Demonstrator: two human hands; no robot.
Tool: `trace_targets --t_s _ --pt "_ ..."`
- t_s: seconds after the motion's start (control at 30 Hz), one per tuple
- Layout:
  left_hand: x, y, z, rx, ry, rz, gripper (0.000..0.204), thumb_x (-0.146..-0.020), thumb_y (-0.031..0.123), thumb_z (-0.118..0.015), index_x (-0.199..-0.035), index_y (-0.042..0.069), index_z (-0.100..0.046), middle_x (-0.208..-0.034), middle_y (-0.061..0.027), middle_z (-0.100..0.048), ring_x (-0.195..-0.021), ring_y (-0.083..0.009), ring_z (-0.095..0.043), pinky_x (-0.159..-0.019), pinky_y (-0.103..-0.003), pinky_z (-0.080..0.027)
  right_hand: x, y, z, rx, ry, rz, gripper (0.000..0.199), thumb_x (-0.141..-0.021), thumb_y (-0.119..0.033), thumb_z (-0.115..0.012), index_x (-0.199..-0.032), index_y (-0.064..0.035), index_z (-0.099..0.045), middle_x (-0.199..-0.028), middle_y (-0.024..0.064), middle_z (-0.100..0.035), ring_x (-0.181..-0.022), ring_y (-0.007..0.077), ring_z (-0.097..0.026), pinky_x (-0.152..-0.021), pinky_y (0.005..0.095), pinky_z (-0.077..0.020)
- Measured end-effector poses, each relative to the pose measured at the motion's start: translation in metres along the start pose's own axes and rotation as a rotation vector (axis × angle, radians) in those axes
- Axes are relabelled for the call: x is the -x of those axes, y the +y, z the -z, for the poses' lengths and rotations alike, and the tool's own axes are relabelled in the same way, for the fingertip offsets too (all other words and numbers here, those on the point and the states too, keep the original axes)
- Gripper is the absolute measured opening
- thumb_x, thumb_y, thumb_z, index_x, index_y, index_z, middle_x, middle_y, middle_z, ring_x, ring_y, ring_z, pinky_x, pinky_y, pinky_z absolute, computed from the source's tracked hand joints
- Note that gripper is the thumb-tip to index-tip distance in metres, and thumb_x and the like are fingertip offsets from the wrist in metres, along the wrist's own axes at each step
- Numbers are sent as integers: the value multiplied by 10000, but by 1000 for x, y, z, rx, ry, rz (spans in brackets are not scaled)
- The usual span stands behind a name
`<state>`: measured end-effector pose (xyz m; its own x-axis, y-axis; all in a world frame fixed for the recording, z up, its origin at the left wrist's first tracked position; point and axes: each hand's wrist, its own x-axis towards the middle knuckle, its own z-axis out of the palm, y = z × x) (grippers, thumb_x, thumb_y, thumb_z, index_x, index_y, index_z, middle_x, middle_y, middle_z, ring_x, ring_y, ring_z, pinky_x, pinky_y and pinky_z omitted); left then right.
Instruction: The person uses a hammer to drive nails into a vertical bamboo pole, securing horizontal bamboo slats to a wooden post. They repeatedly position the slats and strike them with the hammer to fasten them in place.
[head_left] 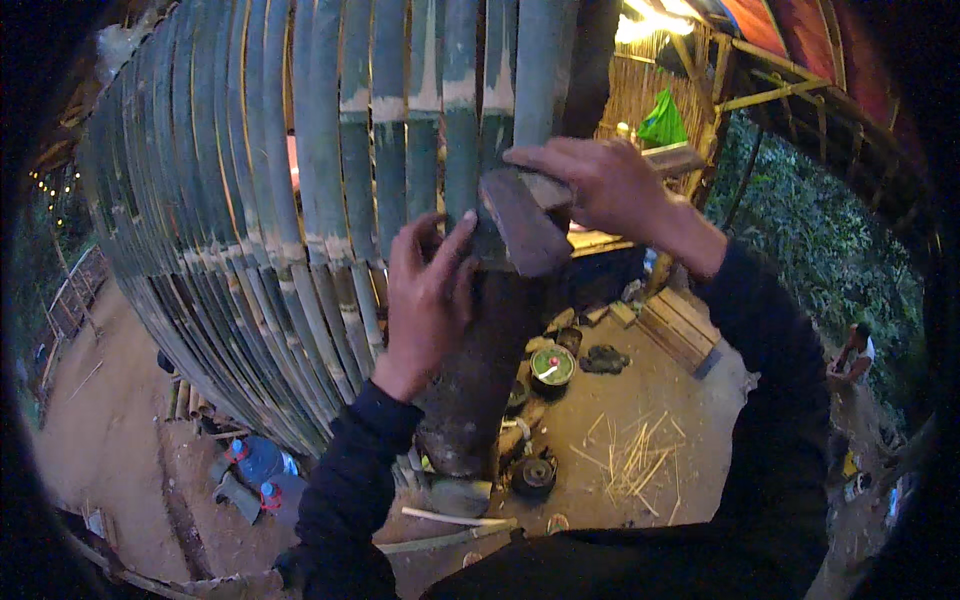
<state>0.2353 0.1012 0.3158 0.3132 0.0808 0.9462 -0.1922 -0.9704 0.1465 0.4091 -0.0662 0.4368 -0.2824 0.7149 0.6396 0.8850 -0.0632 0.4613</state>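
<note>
In front of me stands a wall of upright green bamboo slats (390,165). My right hand (615,190) is wrapped round the handle of a hammer, its index finger stretched forward over the tool. The hammer's heavy dark head (525,225) is right by the slats, near my left fingertips; I cannot tell whether it touches them. My left hand (430,290) is up against the lower part of the slats, thumb and fingers drawn together at the bamboo. Whatever they pinch, if anything, is too small to see. A dark upright post (465,390) runs down below the hands.
Down on the ground are a pot with a green lid (552,368), a dark kettle-like pot (533,475), scattered thin sticks (640,465) and wooden planks (680,325). Blue water jugs (262,460) lie lower left. Another person (855,350) is far right. A green bag (662,122) hangs behind.
</note>
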Motion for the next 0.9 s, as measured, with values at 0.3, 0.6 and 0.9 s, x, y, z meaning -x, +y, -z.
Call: trace_targets --t_s 0.3,0.6,0.9 --pt "-9 -8 4 -124 -44 -121 574 -763 48 -768 -1313 174 -663 -1201 -156 -543 -995 -301 -587 -851 -389 -521 8 1 -1 -46 -28 -25 688 -680 -69 -694 -1346 -204 -587 -1043 64 -681 -891 306 -701 -719 421 -592" --pt "0 -10 -6 -177 -54 -66 548 -725 45 -820 -1246 175 -710 -1267 -128 -508 -1006 -262 -567 -878 -364 -507 21 1 -33 -259 225 -102 533 -825 -178 -643 -1352 -206 -566 -896 96 -629 -706 358 -691 -595 477 -558" --pt "22 47 -60 -264 241 249 477 -829 9 -700 -1299 76 -651 -1486 -187 -371 -1317 -347 -418 -1121 -416 -335 28 -10 -58 -636 525 -234 620 -842 -161 -690 -1368 -92 -368 -1091 183 -678 -875 413 -690 -663 503 -563"
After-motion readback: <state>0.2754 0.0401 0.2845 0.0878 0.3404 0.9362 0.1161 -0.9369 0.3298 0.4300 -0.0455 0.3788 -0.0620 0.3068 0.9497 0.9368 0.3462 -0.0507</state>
